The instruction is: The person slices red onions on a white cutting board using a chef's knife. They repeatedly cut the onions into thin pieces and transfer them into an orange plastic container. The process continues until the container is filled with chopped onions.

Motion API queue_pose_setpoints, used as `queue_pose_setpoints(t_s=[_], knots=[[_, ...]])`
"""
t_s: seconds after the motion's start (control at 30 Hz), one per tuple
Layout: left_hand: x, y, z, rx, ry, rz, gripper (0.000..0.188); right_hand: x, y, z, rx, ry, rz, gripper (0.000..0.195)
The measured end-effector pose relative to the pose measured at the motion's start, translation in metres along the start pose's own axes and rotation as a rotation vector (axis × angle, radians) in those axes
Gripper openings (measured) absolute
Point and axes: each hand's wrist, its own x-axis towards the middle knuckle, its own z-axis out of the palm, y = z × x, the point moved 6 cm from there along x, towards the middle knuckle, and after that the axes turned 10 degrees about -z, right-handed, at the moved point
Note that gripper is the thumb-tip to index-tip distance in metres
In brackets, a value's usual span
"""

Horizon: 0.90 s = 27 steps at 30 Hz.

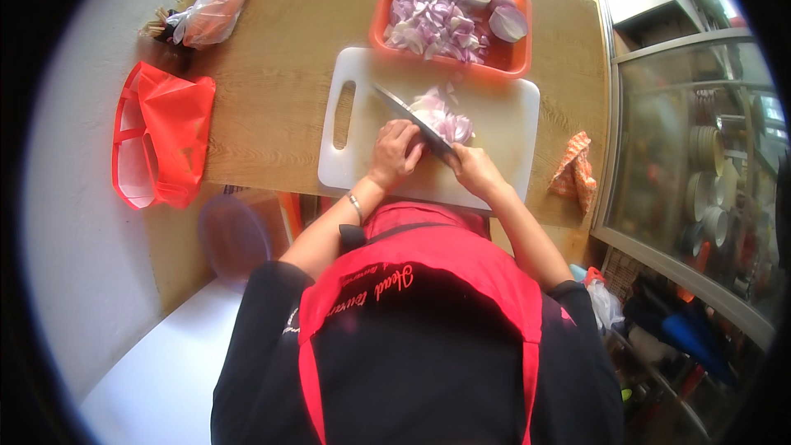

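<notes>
My right hand point(474, 168) is closed around the handle of a kitchen knife point(410, 115), whose blade points up and to the left over a white plastic cutting board point(513, 167). Just left of the blade, my left hand point(395, 151) rests on the board with curled fingers; whatever lies beneath them is hidden. Sliced red onion point(454, 127) lies in a loose pile on the blade's right side. Beyond the board, an orange plastic tray point(516, 65) holds many cut onion pieces point(432, 21) and several larger onion pieces, among them a halved red onion point(508, 23).
An orange patterned cloth point(575, 170) lies on the wooden table point(266, 74) at right, near a glass-doored cabinet point(667, 136). A red bag point(176, 136) is at the left edge. Behind it stand a plastic-wrapped item point(216, 9) and a holder with wooden sticks.
</notes>
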Motion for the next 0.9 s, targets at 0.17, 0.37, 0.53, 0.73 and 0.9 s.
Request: queue_pose_setpoints(t_s=[0.17,0.37,0.53,0.73,0.9], knots=[[0.01,0.0,-0.005,0.054,0.003,-0.017,0.032,-0.016,-0.023,-0.021,-0.155,0.023,0.11,0.021],[-0.014,-0.001,-0.029,0.036,-0.066,0.203,0.026,-0.018,-0.025,0.011,-0.18,-0.064,0.178,0.019],[-0.016,-0.007,-0.027,0.023,-0.069,0.161,0.026,-0.014,-0.039,0.001,-0.195,-0.067,0.113,0.017],[-0.02,-0.004,-0.028,-0.008,-0.06,0.169,0.025,-0.012,-0.026,0.022,-0.191,0.023,0.072,0.018],[-0.02,-0.01,-0.027,0.048,-0.092,0.142,0.023,-0.017,-0.028,0.031,-0.214,-0.039,0.097,0.017]])
